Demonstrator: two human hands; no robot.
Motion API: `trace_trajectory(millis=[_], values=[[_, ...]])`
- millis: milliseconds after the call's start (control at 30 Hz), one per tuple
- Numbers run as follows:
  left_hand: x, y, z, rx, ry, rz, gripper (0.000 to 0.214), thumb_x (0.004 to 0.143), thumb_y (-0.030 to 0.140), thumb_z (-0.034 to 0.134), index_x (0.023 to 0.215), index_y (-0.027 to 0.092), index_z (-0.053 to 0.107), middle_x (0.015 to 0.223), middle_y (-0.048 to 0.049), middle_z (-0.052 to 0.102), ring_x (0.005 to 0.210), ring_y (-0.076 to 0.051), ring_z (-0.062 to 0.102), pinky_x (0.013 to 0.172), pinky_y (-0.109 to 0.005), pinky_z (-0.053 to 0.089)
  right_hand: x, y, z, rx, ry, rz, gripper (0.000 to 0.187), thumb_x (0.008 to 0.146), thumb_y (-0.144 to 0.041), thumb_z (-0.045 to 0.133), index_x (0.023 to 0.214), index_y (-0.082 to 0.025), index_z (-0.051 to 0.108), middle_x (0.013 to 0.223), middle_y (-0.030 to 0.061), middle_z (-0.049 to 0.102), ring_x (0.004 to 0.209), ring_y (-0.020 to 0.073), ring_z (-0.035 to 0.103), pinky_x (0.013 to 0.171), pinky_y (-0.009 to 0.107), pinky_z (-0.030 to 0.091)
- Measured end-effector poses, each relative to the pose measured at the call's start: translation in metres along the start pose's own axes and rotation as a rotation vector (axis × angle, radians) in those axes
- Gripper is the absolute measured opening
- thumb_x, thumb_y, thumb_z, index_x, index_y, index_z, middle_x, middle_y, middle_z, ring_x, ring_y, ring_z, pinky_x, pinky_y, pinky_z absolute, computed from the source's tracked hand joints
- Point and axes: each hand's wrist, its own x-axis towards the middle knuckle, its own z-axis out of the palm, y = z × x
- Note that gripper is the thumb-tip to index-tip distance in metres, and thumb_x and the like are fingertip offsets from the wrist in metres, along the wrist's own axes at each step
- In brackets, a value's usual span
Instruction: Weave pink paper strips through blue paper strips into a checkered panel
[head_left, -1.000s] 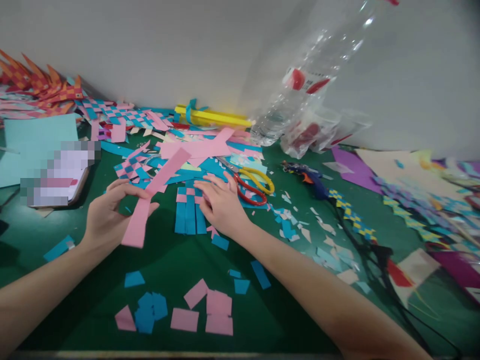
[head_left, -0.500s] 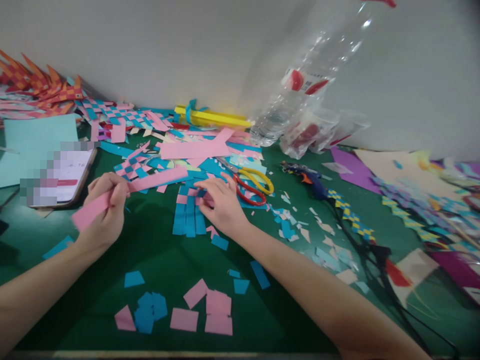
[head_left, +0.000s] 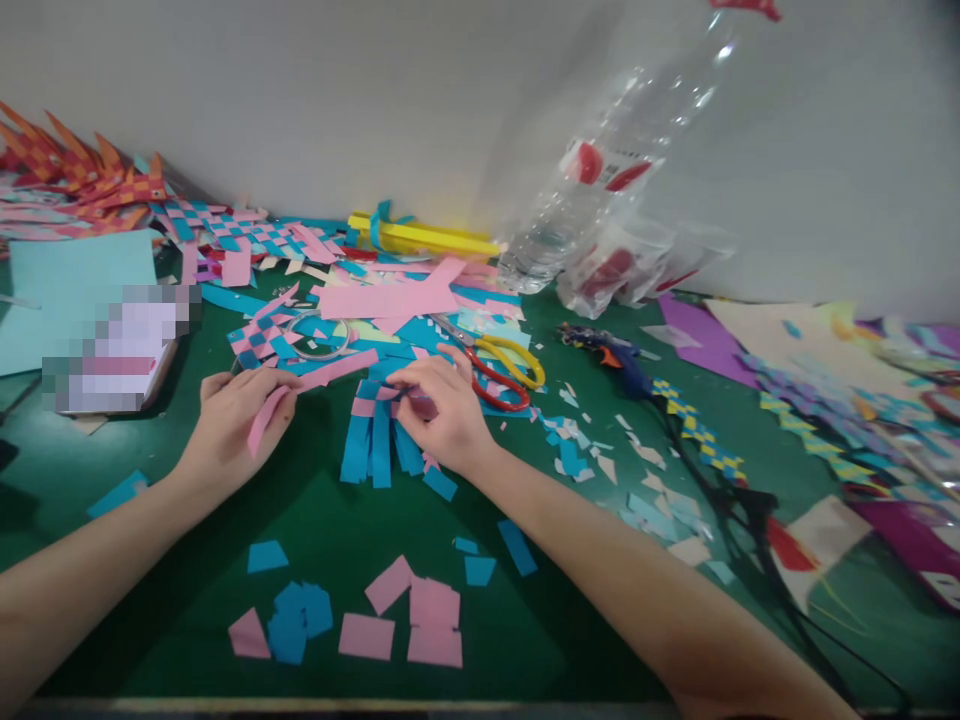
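Observation:
A pink paper strip [head_left: 337, 370] is pinched in my left hand [head_left: 238, 415], its far end pointing right toward the weaving. My right hand [head_left: 444, 405] is closed on the right edge of a small blue-and-pink paper weaving [head_left: 367, 408], whose loose blue strips hang toward me. The fingertips partly cover that weaving. Just beyond my right hand lie scissors [head_left: 510, 370] with one yellow and one red handle loop. A clear tape roll [head_left: 321, 352] lies behind the pink strip, beside a smaller checkered weaving [head_left: 259, 338].
A phone [head_left: 124, 350] lies at left near light-blue paper [head_left: 82, 270]. Pink and blue scraps [head_left: 367, 637] are scattered along the front. At the back lean a plastic bottle [head_left: 607, 165] and clear cups [head_left: 622, 265]. A cable [head_left: 795, 590] crosses the right side.
My left hand has moved right, bringing the pink strip closer to the weaving. In my right hand the weaving has shifted slightly, and its blue strips now fan apart.

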Motion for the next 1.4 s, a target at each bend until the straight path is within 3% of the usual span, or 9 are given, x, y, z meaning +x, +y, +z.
trace_trajectory(millis=[167, 333, 733, 967, 1100, 1267, 1400], values=[[0.002, 0.0, 0.003, 0.001, -0.018, 0.125, 0.02, 0.092, 0.02, 0.041, 0.098, 0.023, 0.06, 0.092, -0.0011, 0.071, 0.087, -0.021, 0.067, 0.093, -0.042, 0.032, 0.0, 0.0, 0.0, 0.001, 0.014, 0.0, 0.02, 0.084, -0.01, 0.053, 0.096, -0.024, 0.061, 0.089, 0.0002, 0.072, 0.087, 0.0187, 0.066, 0.11, 0.047, 0.032], [0.002, 0.009, 0.006, -0.088, -0.122, 0.251, 0.02, 0.09, 0.016, 0.039, 0.091, 0.021, 0.059, 0.094, -0.0002, 0.072, 0.082, -0.018, 0.066, 0.091, -0.039, 0.035, 0.0, -0.003, -0.001, -0.014, 0.024, -0.023, 0.019, 0.086, -0.011, 0.052, 0.098, -0.023, 0.061, 0.091, 0.001, 0.072, 0.089, 0.0187, 0.066, 0.109, 0.046, 0.033], [0.0, 0.015, 0.011, -0.205, -0.242, 0.224, 0.015, 0.093, 0.034, 0.052, 0.1, 0.024, 0.061, 0.1, 0.0014, 0.072, 0.089, -0.018, 0.067, 0.095, -0.04, 0.037, 0.0, -0.003, 0.002, -0.079, -0.155, 0.047, 0.023, 0.09, -0.016, 0.046, 0.106, -0.023, 0.061, 0.1, 0.0032, 0.072, 0.096, 0.02, 0.066, 0.111, 0.048, 0.03], [-0.002, 0.012, 0.011, -0.246, -0.178, 0.208, 0.017, 0.087, 0.04, 0.063, 0.096, 0.027, 0.065, 0.105, 0.0005, 0.072, 0.093, -0.021, 0.066, 0.092, -0.041, 0.042, -0.001, 0.001, 0.004, -0.083, -0.16, 0.045, 0.026, 0.09, -0.016, 0.047, 0.112, -0.02, 0.059, 0.111, 0.0069, 0.07, 0.109, 0.0212, 0.063, 0.111, 0.045, 0.032], [-0.002, 0.012, 0.012, -0.238, -0.19, 0.234, 0.016, 0.088, 0.04, 0.062, 0.096, 0.026, 0.064, 0.102, 0.0001, 0.073, 0.092, -0.022, 0.066, 0.094, -0.043, 0.039, 0.001, -0.002, 0.001, -0.072, -0.136, -0.002, 0.019, 0.092, -0.02, 0.047, 0.102, -0.023, 0.062, 0.105, 0.004, 0.072, 0.101, 0.0195, 0.066, 0.109, 0.045, 0.034], [-0.002, 0.016, 0.007, -0.24, -0.132, 0.25, 0.015, 0.088, 0.04, 0.061, 0.094, 0.027, 0.065, 0.105, -0.0003, 0.072, 0.094, -0.022, 0.064, 0.089, -0.04, 0.043, 0.0, -0.004, 0.0, -0.013, -0.251, -0.168, 0.016, 0.09, -0.03, 0.058, 0.099, -0.019, 0.065, 0.105, 0.0068, 0.074, 0.098, 0.0216, 0.067, 0.09, 0.04, 0.049], [-0.003, 0.02, 0.001, -0.271, -0.039, 0.171, 0.014, 0.087, 0.037, 0.058, 0.089, 0.026, 0.067, 0.091, -0.0016, 0.072, 0.081, -0.02, 0.059, 0.075, -0.034, 0.049, -0.001, -0.003, 0.0, -0.033, -0.387, -0.186, 0.025, 0.09, -0.037, 0.06, 0.103, -0.016, 0.066, 0.112, 0.0093, 0.072, 0.101, 0.0232, 0.066, 0.084, 0.038, 0.053]])
